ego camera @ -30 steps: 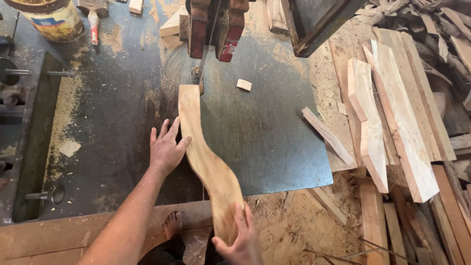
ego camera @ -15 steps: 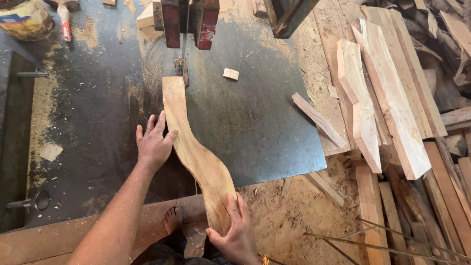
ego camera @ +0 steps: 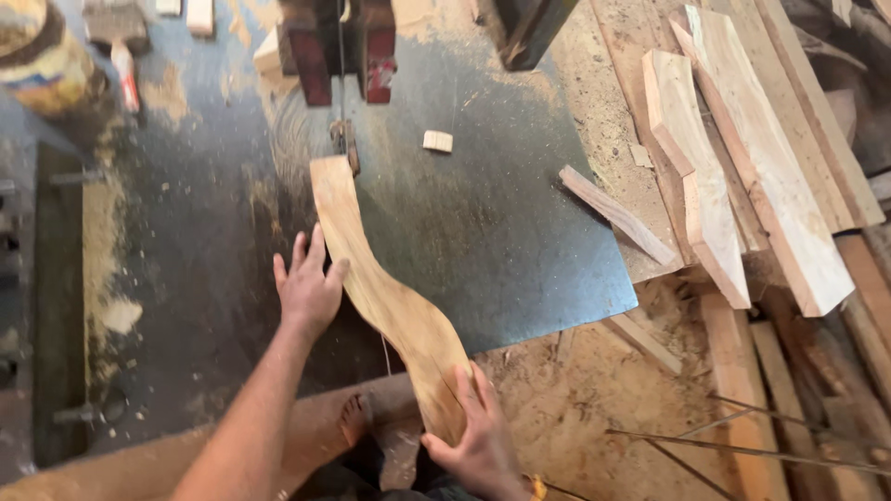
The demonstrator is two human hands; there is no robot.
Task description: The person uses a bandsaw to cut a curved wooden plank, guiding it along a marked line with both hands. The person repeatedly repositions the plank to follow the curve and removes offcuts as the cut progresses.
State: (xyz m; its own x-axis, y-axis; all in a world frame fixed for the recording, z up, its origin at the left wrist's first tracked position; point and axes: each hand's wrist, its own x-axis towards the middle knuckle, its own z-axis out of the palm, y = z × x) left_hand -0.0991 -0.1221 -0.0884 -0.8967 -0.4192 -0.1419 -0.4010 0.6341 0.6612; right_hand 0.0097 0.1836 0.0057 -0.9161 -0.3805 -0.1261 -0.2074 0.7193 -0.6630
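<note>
**One labelled can, far corner**

A single package shows: a round can [ego camera: 37, 60] at about 10 o'clock on the table [ego camera: 520, 241], cut off by the frame's upper-left edge. A label wraps its wall in bands of yellow, blue and red, with a dark, grimy rim above. Its print is too blurred to tell. No signs or screens appear.

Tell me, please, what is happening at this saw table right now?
A person is guiding a curved wooden piece across the metal saw table. The left hand lies flat against the piece's left edge, and the right hand grips its near end, which overhangs the table. The far end sits right at the band saw blade. A small wooden block lies on the table beyond, and planks are stacked to the right.
</note>
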